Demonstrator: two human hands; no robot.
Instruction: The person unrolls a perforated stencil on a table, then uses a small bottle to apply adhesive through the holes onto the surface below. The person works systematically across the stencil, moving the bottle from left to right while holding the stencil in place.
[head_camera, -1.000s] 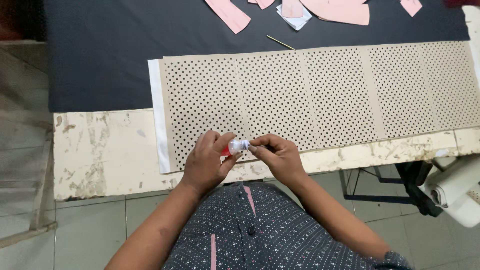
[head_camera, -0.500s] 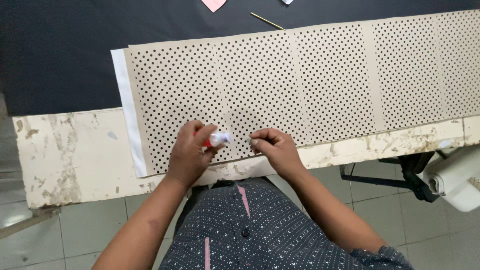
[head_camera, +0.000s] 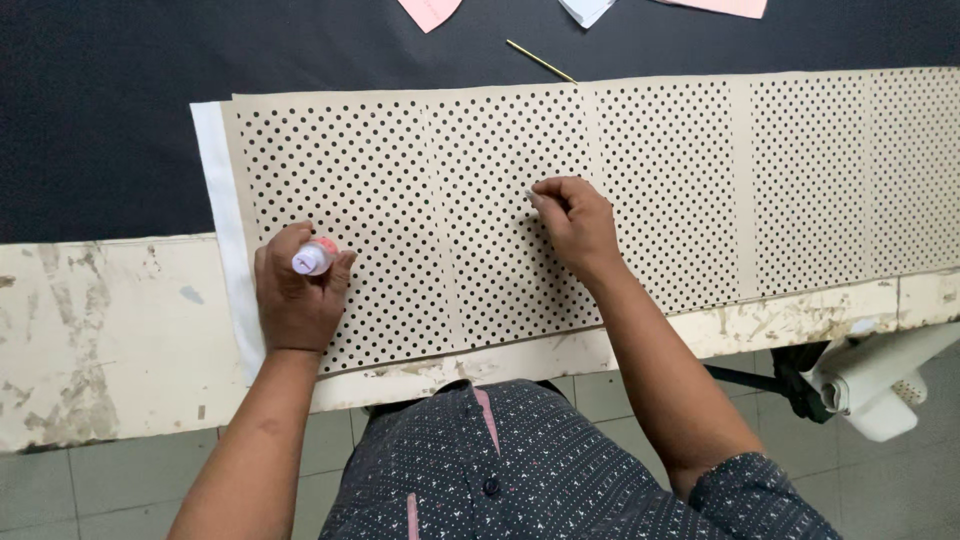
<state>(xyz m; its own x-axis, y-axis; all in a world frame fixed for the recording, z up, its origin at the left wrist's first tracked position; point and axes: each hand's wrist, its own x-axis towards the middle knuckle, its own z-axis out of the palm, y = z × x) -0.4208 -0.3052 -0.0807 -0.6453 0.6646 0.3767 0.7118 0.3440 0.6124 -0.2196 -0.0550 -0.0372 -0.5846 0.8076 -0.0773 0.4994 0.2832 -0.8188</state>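
Worn table (head_camera: 110, 330) under both hands: left hand (head_camera: 298, 295) wrapped around a small marker (head_camera: 313, 258), right hand (head_camera: 575, 222) fingers curled, pinning the dotted sheet (head_camera: 660, 180) flat.

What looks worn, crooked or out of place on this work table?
The table's front edge is the oddity: its pale surface is scuffed, stained and chipped. A thin yellow stick lies loose and slanted on the dark cloth. The perforated sheet lies flat; the left hand holds a small bottle, and the right hand presses the sheet.
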